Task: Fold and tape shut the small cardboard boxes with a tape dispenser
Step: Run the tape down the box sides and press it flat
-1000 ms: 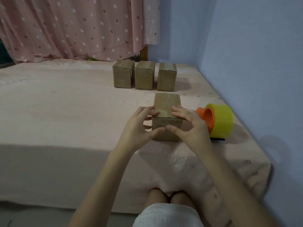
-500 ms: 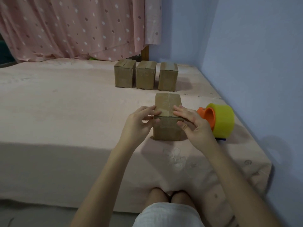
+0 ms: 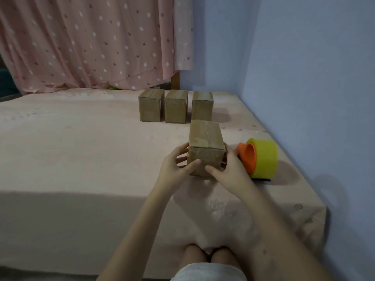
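- No words or labels can be read on any box or on the tape dispenser (image 3: 258,157).
- The nearest cardboard box (image 3: 206,148) sits on the bed (image 3: 81,149), close to the front edge and nearer the bed's right side.
- The left hand (image 3: 175,169) holds the box's left side — its thumb lies across the front face and its fingers curl around the left wall.
- The right hand (image 3: 230,169) holds the box's right side the same way, with its thumb on the front face near the bottom and its fingers hidden behind the right wall.
- Both arms reach forward from the bottom of the view, and the person's knees show below the bed's edge.
- The tape dispenser is orange with a yellow roll of tape. It lies on the bed just to the right of the right hand.
- Three more boxes (image 3: 176,106) stand in a row farther back, close together — the right one is just behind the held box.
- The blue wall (image 3: 314,78) runs along the bed's right edge, so room is tight there.
- The bed's left side is wide and open.
- A pink dotted curtain (image 3: 91,43) hangs behind the bed.
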### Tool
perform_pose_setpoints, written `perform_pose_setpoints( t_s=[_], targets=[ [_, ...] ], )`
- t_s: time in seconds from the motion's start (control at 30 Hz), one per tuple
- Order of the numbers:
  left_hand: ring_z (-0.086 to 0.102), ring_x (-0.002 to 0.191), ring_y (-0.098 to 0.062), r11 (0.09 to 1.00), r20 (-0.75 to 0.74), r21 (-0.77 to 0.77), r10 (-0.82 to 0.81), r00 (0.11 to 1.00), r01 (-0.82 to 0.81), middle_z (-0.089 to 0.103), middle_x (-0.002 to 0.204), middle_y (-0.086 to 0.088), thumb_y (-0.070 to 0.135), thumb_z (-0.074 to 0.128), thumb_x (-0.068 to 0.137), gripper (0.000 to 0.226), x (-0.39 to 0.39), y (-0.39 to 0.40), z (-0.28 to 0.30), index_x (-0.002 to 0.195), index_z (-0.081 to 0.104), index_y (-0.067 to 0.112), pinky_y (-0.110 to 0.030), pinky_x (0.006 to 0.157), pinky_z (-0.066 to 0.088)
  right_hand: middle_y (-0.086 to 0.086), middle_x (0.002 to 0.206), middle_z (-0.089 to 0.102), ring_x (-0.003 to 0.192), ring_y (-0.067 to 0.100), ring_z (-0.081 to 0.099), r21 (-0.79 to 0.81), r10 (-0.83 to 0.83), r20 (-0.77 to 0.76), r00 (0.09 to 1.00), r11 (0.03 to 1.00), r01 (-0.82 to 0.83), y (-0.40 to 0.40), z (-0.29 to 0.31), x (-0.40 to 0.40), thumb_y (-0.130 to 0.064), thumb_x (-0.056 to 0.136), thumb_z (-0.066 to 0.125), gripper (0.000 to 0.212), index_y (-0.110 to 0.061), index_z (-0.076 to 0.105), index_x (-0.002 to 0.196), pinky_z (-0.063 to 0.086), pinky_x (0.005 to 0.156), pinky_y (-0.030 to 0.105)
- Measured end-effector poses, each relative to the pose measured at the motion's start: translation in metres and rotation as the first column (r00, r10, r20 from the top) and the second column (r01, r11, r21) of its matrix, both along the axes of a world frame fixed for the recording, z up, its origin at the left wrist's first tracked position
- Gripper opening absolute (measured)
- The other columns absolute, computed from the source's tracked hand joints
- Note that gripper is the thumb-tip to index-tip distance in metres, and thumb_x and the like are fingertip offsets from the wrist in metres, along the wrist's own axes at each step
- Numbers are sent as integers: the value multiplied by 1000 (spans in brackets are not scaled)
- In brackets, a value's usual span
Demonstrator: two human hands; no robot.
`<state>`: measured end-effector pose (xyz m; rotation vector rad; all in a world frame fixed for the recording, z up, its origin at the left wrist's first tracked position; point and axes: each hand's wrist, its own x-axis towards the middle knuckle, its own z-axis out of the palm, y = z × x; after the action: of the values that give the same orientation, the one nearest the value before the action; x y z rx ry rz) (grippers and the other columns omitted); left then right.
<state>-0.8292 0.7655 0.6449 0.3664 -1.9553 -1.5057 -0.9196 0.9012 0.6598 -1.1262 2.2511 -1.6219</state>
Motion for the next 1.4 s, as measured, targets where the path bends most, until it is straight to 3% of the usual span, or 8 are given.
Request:
perform_pose_setpoints(
  t_s=[0.13,0.27,0.4,0.57,0.67,0.77,0.97,1.4],
  targets=[
    [59,101,-6,995,-39,-89,-51,998,47,59,118,5,13,76,79,61,-22,-3,39,133,49,15,-13,71,53,-11,122,52,113,8,51,-16,-73,-53,996,997,72,-6,40,-10,-19,82,72,74,-21,29,141,49,96,31],
    [56,90,3,978,-52,-207,-35,998,24,59,106,8,12,74,81,52,-60,-6,75,127,51,11,-5,67,47,-4,118,55,106,13,54,-61,-151,-122,981,988,145,-15,75,-37,-15,80,72,65,-14,36,134,49,88,28],
    [59,99,-10,967,-1,-253,-18,1000,17,60,109,6,20,76,80,52,-106,-13,96,126,52,12,-17,79,47,-3,111,55,106,18,56,-50,-178,-121,977,984,173,-21,96,-83,-13,76,74,63,-9,40,129,51,86,33],
    [58,105,-20,945,228,-326,44,973,34,60,118,-5,34,74,81,55,-159,-14,74,124,49,9,-35,87,52,5,117,57,109,22,55,233,-198,-118,973,947,220,-20,89,-141,-19,68,81,71,-8,43,127,49,93,39],
    [56,111,-23,954,258,-299,46,965,34,59,120,-7,28,74,82,54,-181,-8,55,125,49,7,-33,90,49,7,110,58,102,22,56,349,-218,-35,975,912,216,-17,78,-166,-19,66,84,68,-8,46,121,51,83,35],
    [55,116,-27,979,245,-203,27,969,24,58,124,-10,19,72,83,52,-199,-1,41,127,47,5,-39,96,47,6,102,57,95,22,57,318,-236,89,968,927,197,-16,72,-187,-9,67,83,64,-6,48,120,51,72,33],
    [48,125,-25,991,247,-131,36,968,-3,53,131,-10,7,62,89,54,-229,2,19,137,39,7,-30,98,40,13,116,58,107,29,57,342,-232,212,949,927,150,-28,52,-224,-1,69,80,65,-7,46,123,55,86,45],
    [47,124,-26,995,283,-89,72,956,-49,52,131,-9,5,54,93,51,-306,-34,7,139,34,10,-26,92,35,7,132,51,120,25,51,117,-159,238,958,984,134,-62,17,-297,-6,78,75,64,-7,44,133,51,91,40]
  ],
)
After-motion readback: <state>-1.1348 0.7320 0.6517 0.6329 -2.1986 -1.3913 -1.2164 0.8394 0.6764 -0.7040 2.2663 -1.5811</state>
